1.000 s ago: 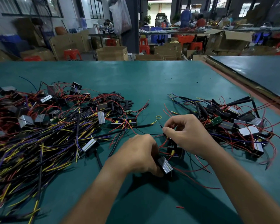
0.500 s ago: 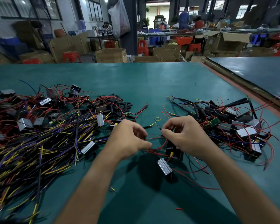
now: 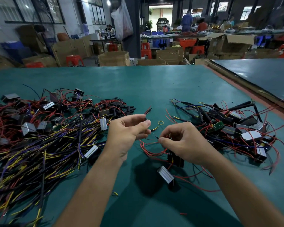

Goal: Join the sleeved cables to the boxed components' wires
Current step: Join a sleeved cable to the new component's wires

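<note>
Left grip (image 3: 127, 133): I read it as curled, pinching a black sleeved cable (image 3: 154, 129), the yellow tip poking toward the right grip (image 3: 185, 141). Right grip pinches thin red wires (image 3: 154, 154) between thumb and forefinger. They run down to a boxed component (image 3: 175, 160) on the tabletop (image 3: 154, 87), just under that hand. Grips near, not touching. Cable heap (image 3: 39, 145) left, component heap (image 3: 236, 128) right.

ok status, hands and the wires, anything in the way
Left hand pinches a sleeved cable end. Right hand pinches thin red wire over boxed component. Ends apart, not joined. Yellow ring nearby, clear of them.
</note>
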Available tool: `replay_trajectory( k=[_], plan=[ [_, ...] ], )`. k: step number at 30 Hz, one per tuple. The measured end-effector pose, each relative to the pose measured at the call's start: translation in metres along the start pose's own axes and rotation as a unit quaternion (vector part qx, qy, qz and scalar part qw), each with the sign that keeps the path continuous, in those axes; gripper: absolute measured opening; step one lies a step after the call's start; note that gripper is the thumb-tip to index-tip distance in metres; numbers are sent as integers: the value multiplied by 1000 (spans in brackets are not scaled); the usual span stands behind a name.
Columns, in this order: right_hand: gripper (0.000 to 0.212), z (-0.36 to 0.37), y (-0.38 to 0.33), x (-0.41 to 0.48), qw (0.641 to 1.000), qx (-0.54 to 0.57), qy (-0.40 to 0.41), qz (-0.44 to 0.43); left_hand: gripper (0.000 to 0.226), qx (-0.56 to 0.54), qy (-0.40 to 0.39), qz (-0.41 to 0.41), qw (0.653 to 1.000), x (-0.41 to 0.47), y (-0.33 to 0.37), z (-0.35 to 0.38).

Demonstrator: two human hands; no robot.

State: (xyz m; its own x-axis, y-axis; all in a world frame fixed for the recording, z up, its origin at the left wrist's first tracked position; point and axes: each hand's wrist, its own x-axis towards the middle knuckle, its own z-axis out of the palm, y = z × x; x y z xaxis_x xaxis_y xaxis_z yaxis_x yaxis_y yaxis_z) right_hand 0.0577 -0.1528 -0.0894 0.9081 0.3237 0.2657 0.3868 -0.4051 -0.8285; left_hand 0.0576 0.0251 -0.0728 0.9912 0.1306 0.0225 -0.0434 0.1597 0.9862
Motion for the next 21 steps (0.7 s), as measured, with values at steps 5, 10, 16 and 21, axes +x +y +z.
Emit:
replay_trajectory(
  k=[5, 10, 16, 21],
  plan=[
    [17, 1, 1, 0, 1000, -4, 3, -5, 17, 8, -11, -15, 1000, -2, -2, 2],
    [16, 0, 1, 0, 1000, -8, 8, -5, 31, 8, -26, -22, 999, -4, -1, 4],
    [17, -1, 2, 1, 1000, -9, 11, 4, 25, -12, -34, -42, 998, -3, -3, 4],
    [15, -1, 3, 1, 1000, -13, 9, -3, 19, -44, -17, -43, 998, 1, -7, 3]
  ],
)
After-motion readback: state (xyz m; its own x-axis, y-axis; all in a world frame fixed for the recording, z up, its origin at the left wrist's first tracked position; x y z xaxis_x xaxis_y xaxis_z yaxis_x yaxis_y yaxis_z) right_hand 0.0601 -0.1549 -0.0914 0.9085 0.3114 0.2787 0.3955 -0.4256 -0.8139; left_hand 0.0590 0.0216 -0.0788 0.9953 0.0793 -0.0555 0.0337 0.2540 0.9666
